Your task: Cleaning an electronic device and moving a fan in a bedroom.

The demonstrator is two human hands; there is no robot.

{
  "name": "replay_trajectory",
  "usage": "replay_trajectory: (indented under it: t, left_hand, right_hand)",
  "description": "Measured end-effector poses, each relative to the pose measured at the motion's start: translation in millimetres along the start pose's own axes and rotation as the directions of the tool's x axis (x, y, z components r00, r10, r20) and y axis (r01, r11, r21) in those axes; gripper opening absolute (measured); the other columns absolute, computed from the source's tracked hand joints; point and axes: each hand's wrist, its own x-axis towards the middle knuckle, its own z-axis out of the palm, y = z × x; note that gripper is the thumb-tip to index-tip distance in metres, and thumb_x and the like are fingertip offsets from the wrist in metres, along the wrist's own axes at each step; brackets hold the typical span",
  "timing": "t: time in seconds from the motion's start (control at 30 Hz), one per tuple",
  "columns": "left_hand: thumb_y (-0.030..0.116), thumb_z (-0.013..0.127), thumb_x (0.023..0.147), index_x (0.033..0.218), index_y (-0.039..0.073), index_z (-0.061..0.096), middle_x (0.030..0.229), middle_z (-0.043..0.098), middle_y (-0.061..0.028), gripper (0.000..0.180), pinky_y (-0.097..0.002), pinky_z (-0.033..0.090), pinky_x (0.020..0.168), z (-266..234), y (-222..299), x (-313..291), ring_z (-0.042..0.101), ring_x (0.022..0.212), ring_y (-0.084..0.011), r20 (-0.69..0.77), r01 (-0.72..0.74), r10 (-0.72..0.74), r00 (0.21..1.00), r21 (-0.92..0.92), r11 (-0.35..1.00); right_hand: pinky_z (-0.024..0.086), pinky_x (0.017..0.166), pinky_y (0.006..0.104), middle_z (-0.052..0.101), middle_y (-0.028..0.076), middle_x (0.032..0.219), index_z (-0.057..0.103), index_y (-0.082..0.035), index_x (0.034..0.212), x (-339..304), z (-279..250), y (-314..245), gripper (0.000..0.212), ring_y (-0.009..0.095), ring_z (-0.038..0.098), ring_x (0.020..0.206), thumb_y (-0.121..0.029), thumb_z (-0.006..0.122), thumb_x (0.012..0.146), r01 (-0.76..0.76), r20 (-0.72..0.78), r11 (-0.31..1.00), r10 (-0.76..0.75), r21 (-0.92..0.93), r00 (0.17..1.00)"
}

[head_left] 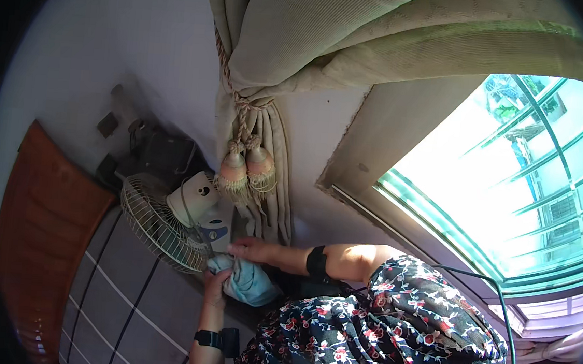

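A white table fan (197, 209) with a wire cage (154, 226) stands beside a bed, facing left. My left hand (216, 285) grips a light blue cloth (249, 283) bunched just below the fan's base. Resting on top of that cloth, against the fan's stand, is my right hand (248, 249), its fingers stretched out toward the fan. Each wrist wears a black band. My floral sleeve (396, 327) fills the lower right.
A beige curtain (265, 166) tied back with a rope and two tassels (246, 168) hangs right behind the fan. A bright barred window (524, 180) is at right. A wooden headboard (41, 231) and a grey checked bedsheet (125, 299) lie at left.
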Motion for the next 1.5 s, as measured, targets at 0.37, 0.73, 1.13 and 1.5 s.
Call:
replay_trajectory:
  t: [0.37, 0.73, 1.13, 1.5]
  left_hand:
    - [0.002, 0.058, 0.065, 0.112, 0.0, 0.054, 0.102, 0.062, -0.0099, 0.048, -0.032, 0.05, 0.082, 18.8, 15.3, -34.4, 0.062, 0.09, -0.021, 0.005, -0.057, 0.058, 0.998, -0.092, 0.994]
    - [0.004, 0.058, 0.058, 0.111, -0.005, 0.056, 0.098, 0.064, -0.0141, 0.054, -0.0347, 0.048, 0.086, 5.8, 8.0, -61.8, 0.062, 0.09, -0.025, -0.029, -0.119, 0.115, 0.993, -0.241, 0.963]
    - [0.0, 0.057, 0.051, 0.086, -0.004, 0.058, 0.088, 0.065, -0.0167, 0.035, -0.0357, 0.052, 0.074, -38.9, 19.5, -115.6, 0.064, 0.077, -0.0281, -0.2, -0.244, 0.195, 0.96, -0.262, 0.934]
    - [0.0, 0.055, 0.049, 0.09, -0.006, 0.058, 0.09, 0.064, -0.0201, 0.042, -0.0386, 0.053, 0.076, -11.6, 53.1, -119.0, 0.064, 0.078, -0.0322, -0.218, -0.32, 0.25, 0.943, -0.396, 0.861]
  right_hand:
    - [0.047, 0.07, 0.0297, 0.065, 0.004, 0.087, 0.066, -0.003, 0.099, 7.4, 5.7, 16.9, 0.026, 0.014, 0.058, 0.074, -0.024, 0.057, 0.086, 0.084, 0.132, 0.914, -0.148, 0.398, 0.98]
    - [0.05, 0.05, 0.0349, 0.059, 0.016, 0.072, 0.054, 0.002, 0.094, 77.7, -44.6, 25.4, 0.017, 0.026, 0.062, 0.056, -0.013, 0.054, 0.085, -0.29, -0.108, 0.934, 0.272, -0.208, 0.956]
    - [0.05, 0.048, 0.0345, 0.061, 0.014, 0.068, 0.049, 0.002, 0.089, 134.6, -52.3, -67.9, 0.014, 0.023, 0.062, 0.051, -0.011, 0.051, 0.082, 0.03, -0.567, 0.99, -0.102, -0.135, 0.817]
    - [0.044, 0.06, 0.0497, 0.061, 0.017, 0.072, 0.051, -0.009, 0.087, 143.4, -44.7, -165.6, 0.008, 0.04, 0.059, 0.071, -0.017, 0.051, 0.085, 0.249, -0.391, 0.631, -0.694, -0.735, 0.604]
